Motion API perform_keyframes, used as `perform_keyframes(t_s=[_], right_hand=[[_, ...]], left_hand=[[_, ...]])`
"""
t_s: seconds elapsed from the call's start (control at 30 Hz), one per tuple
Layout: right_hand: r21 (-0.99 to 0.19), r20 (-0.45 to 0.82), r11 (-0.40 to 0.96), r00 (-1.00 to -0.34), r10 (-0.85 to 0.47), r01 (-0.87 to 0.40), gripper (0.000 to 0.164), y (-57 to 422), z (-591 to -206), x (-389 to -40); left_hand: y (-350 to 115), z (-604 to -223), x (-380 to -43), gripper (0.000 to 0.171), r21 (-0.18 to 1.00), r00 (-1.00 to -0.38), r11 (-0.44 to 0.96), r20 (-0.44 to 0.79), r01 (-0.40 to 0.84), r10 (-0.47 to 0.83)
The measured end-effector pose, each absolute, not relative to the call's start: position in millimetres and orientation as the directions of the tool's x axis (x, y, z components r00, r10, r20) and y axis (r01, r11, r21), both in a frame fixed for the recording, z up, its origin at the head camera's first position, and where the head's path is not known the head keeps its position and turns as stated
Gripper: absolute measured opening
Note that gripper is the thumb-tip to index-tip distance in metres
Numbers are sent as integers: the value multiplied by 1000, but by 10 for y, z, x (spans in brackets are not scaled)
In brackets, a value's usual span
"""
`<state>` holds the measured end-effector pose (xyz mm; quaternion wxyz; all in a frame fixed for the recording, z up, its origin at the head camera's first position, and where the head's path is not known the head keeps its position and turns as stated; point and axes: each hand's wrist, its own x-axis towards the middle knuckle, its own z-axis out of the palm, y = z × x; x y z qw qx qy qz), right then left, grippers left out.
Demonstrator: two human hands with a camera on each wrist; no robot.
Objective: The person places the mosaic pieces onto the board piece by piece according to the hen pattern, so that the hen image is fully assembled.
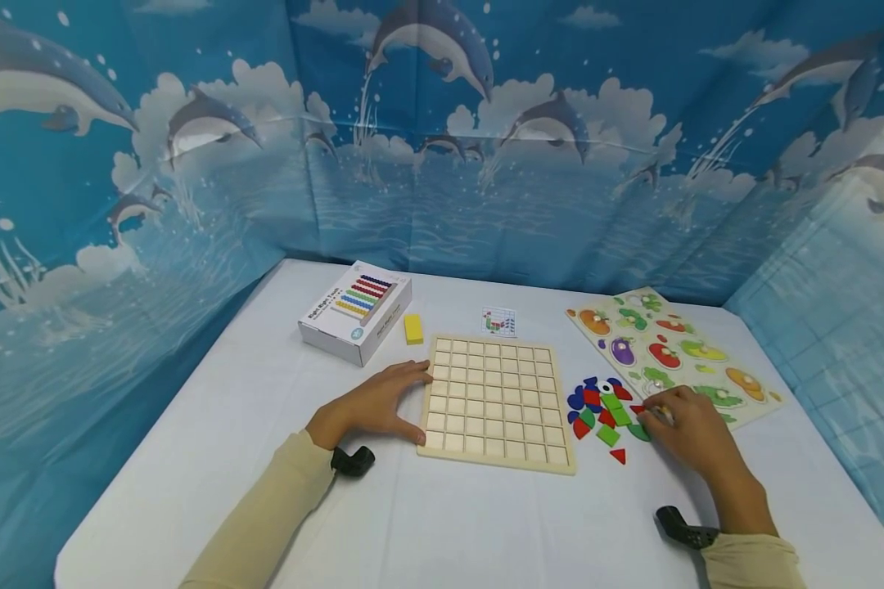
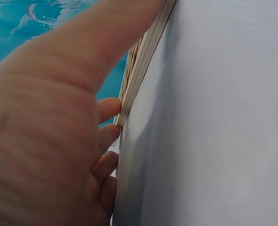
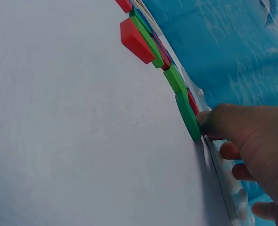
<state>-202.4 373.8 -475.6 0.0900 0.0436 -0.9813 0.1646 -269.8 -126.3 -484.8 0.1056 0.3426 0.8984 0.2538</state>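
Observation:
A light wooden grid board (image 1: 495, 401) lies flat in the head view. My left hand (image 1: 381, 402) rests along its left edge, thumb at the near corner and fingers spread farther up the side. The left wrist view shows the fingertips at the board's edge (image 2: 141, 70). At the right, my right hand (image 1: 696, 433) reaches down beside a heap of coloured shapes, thumb and forefinger apart. A green curved piece (image 3: 188, 117) stands right at the thumb tip in the right wrist view, a red piece (image 3: 192, 101) just behind it. The other fingers are partly hidden.
A vegetable puzzle board (image 1: 678, 343) lies behind the right hand. Loose green blocks (image 1: 608, 435) and a red triangle (image 1: 619, 456) lie left of it. Farther back are a printed card (image 1: 498, 322), a yellow block (image 1: 413, 329) and a white box (image 1: 357, 311).

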Motion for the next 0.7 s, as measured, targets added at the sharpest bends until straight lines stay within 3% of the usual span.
perform_keyframes(t_s=[0.3,0.7], right_hand=[[-346,174,932,-984,-47,-105,30,3738,-4780,-2012],[-344,213,933,-976,-33,-107,28,3751,-4819,-2008]], left_hand=[[-1299,-4857,-2681,84,559,-737,611,1,560,675],[-1303,-4907,-2690,82,575,-726,576,47,582,686]])
